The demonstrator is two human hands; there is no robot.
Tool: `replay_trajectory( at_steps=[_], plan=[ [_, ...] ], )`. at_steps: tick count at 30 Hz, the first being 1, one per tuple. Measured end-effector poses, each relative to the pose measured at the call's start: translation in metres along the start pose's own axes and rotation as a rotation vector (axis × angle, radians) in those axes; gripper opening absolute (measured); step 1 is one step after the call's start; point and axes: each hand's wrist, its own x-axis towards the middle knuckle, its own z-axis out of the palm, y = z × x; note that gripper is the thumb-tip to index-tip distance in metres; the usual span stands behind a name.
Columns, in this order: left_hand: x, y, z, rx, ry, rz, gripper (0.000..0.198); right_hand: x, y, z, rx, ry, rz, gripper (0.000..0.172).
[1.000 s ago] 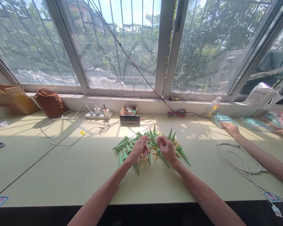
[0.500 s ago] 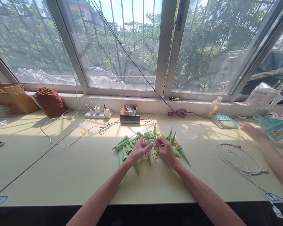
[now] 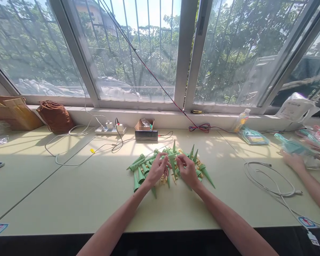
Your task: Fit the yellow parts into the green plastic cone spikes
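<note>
A pile of green plastic spikes (image 3: 140,174), hollow and cone-shaped with wide collars, lies on the table around both hands. Small yellow pieces (image 3: 199,165) are mixed in among them. Between my hands one green spike (image 3: 172,164) hangs point down, its wide end up. My left hand (image 3: 158,171) has its thumb and fingers closed at the left side of that wide end. From the right, my right hand (image 3: 187,171) pinches at the same end, its other fingers curled. The exact contact of the fingertips is too small to see.
Behind the pile stand a dark phone (image 3: 146,135) and a small cardboard box (image 3: 144,124). A power strip (image 3: 110,131) with cables is left of them. At right lie a coiled white cable (image 3: 270,181) and packaged teal items (image 3: 254,137), near another person's hands (image 3: 293,160).
The spike between my hands now points down, its cone showing clearly. My left fingers have drawn closer together. At right, the other person's hand has shifted, and a second hand shows.
</note>
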Motion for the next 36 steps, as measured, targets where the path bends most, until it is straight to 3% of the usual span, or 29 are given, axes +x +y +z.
replay_trajectory(
  at_steps=[8,12,19,26,36],
  plan=[
    [0.0,0.002,-0.005,-0.261,-0.117,-0.371,0.063,-0.002,-0.005,0.001,-0.002,-0.093,-0.043,0.025],
    [-0.001,0.002,-0.005,-0.33,-0.17,-0.443,0.062,-0.003,-0.005,0.002,0.01,-0.118,-0.046,0.024],
    [0.002,-0.007,-0.002,-0.419,-0.169,-0.446,0.058,-0.002,-0.002,0.0,0.013,-0.097,-0.051,0.022],
    [0.002,-0.003,-0.004,-0.412,-0.217,-0.454,0.055,-0.002,-0.003,-0.001,0.028,-0.085,-0.057,0.021],
    [0.0,-0.001,-0.005,-0.316,-0.162,-0.183,0.049,0.002,0.001,-0.001,0.049,-0.046,-0.05,0.021]
  ],
)
